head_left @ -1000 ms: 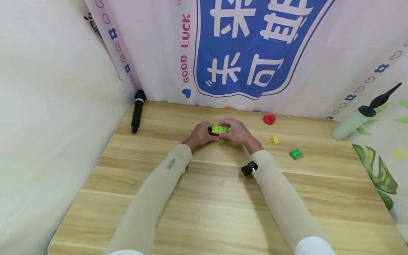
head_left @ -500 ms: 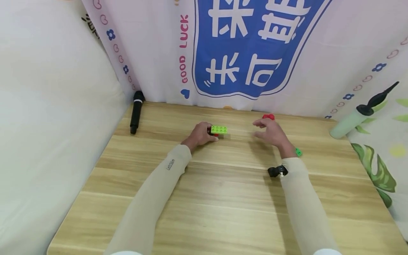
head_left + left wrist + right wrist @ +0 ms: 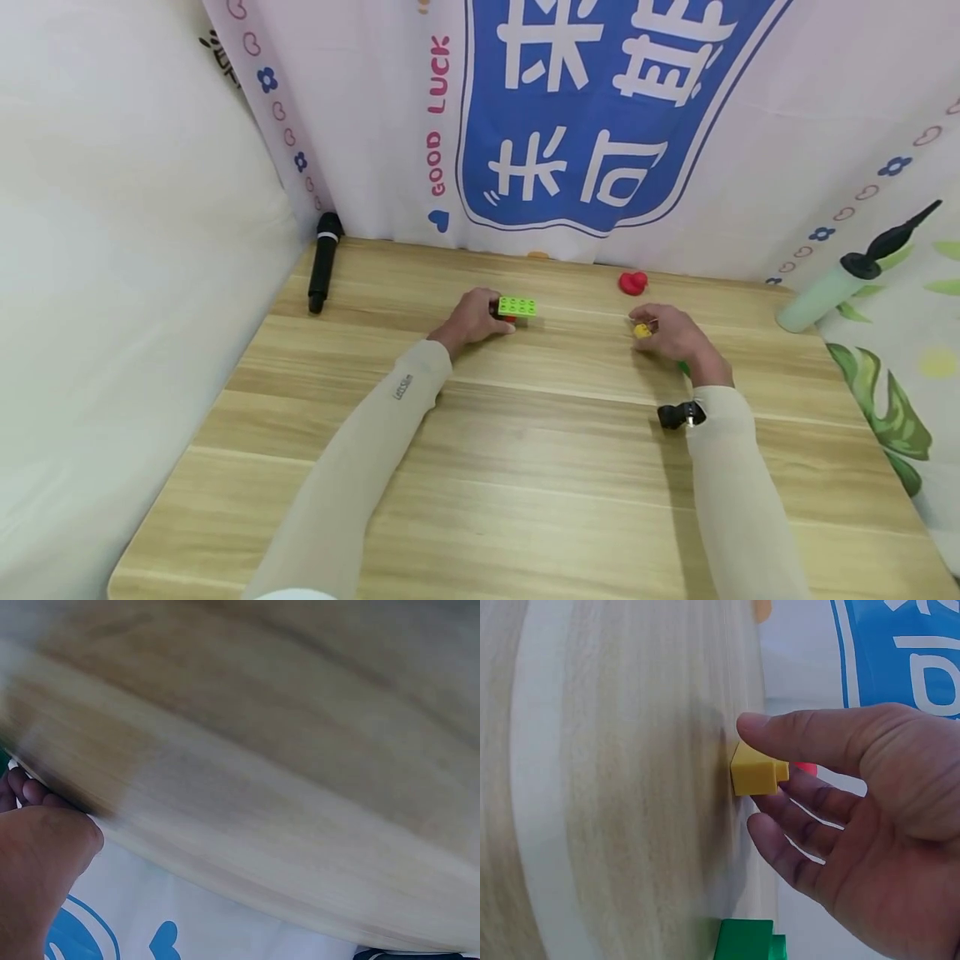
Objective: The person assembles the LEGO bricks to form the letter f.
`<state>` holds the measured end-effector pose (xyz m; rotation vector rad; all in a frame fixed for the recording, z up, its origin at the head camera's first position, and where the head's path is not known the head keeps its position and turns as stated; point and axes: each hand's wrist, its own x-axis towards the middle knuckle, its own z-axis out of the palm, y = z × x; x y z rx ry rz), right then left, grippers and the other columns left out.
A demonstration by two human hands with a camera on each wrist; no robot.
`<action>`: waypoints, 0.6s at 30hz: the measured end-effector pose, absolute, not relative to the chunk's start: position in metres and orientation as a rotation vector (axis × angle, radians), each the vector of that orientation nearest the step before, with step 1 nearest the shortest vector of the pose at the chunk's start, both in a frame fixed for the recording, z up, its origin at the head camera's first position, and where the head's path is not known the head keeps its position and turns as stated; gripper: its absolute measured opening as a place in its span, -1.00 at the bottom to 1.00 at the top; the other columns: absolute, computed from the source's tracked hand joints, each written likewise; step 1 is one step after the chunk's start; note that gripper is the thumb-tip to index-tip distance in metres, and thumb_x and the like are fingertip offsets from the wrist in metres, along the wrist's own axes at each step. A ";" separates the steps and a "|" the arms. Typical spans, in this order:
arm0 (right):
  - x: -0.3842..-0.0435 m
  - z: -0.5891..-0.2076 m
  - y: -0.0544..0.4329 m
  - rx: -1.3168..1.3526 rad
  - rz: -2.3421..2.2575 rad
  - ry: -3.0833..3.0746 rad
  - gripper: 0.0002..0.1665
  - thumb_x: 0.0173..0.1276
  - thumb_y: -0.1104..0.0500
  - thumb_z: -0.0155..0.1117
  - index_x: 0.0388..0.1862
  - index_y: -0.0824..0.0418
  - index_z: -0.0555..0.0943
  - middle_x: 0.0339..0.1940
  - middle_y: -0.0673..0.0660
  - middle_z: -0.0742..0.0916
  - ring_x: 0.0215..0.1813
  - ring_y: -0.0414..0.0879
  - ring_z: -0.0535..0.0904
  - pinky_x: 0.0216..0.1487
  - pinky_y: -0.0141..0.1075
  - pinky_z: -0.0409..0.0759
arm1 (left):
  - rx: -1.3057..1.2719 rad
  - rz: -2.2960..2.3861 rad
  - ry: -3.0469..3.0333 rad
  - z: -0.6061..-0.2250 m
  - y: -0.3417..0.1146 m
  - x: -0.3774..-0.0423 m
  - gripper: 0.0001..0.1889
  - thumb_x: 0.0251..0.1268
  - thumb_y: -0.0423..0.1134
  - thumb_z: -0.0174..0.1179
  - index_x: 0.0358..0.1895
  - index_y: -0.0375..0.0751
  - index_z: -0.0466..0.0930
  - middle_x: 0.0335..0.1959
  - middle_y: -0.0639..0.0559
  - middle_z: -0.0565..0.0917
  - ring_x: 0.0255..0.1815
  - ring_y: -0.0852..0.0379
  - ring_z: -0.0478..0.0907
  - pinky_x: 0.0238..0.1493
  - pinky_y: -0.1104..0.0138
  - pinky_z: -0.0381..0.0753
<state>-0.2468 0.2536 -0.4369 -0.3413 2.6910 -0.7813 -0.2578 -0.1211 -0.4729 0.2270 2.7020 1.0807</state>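
Note:
My left hand (image 3: 474,317) grips a small toy brick stack at the table's middle back. A lime-green studded brick (image 3: 518,307) tops it, with a red part (image 3: 510,319) showing underneath. In the left wrist view, the left hand (image 3: 45,855) appears at the left edge, its hold hidden. My right hand (image 3: 675,333) is around a small yellow brick (image 3: 642,331). Seen from the right wrist, the thumb and bent fingers lie on either side of the yellow brick (image 3: 756,771), without a plain pinch. A green brick (image 3: 744,941) sits nearby, mostly covered by the right hand in the head view.
A red toy piece (image 3: 633,283) lies behind the right hand. At the back left corner is a black microphone (image 3: 323,262). A pale green pump (image 3: 828,292) stands at the right edge. A printed curtain (image 3: 390,125) hangs behind the wooden table (image 3: 480,467).
My right hand has left the brick stack and moved right to the yellow brick, its fingers now around it. The left hand stays in place with the stack.

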 end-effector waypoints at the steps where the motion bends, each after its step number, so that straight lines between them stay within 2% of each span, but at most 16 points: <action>1: -0.247 -0.438 0.254 -0.344 -0.779 2.700 -0.47 0.45 0.30 0.44 0.35 0.37 0.58 0.27 0.44 0.67 0.32 0.34 0.53 0.43 0.23 0.47 | 0.223 1.081 2.700 -0.473 -0.121 -0.258 -0.41 0.31 -0.13 0.56 0.33 -0.28 0.64 0.23 -0.13 0.69 0.22 -0.05 0.57 0.47 0.07 0.53; 5: -0.246 -0.440 0.258 -0.331 -0.794 2.691 -0.57 0.45 0.28 0.46 0.25 0.33 0.63 0.20 0.40 0.69 0.28 0.30 0.57 0.39 0.19 0.51 | 0.213 1.090 2.695 -0.472 -0.121 -0.257 -0.39 0.31 -0.14 0.56 0.35 -0.29 0.62 0.25 -0.14 0.69 0.24 -0.07 0.57 0.48 0.06 0.52; 12: -0.245 -0.440 0.265 -0.365 -0.837 2.596 -0.46 0.43 0.40 0.39 0.38 0.29 0.60 0.37 0.45 0.63 0.35 0.33 0.56 0.37 0.19 0.56 | 0.212 1.093 2.690 -0.473 -0.122 -0.257 -0.41 0.32 -0.15 0.55 0.35 -0.29 0.62 0.26 -0.14 0.68 0.24 -0.05 0.57 0.48 0.07 0.52; 18: -0.244 -0.444 0.265 -0.373 -0.808 2.634 -0.58 0.48 0.33 0.42 0.29 0.26 0.67 0.19 0.36 0.67 0.20 0.20 0.61 0.21 0.00 0.57 | 0.233 1.110 2.694 -0.475 -0.121 -0.257 -0.48 0.33 -0.16 0.55 0.27 -0.31 0.66 0.20 -0.16 0.70 0.18 -0.06 0.57 0.41 0.07 0.55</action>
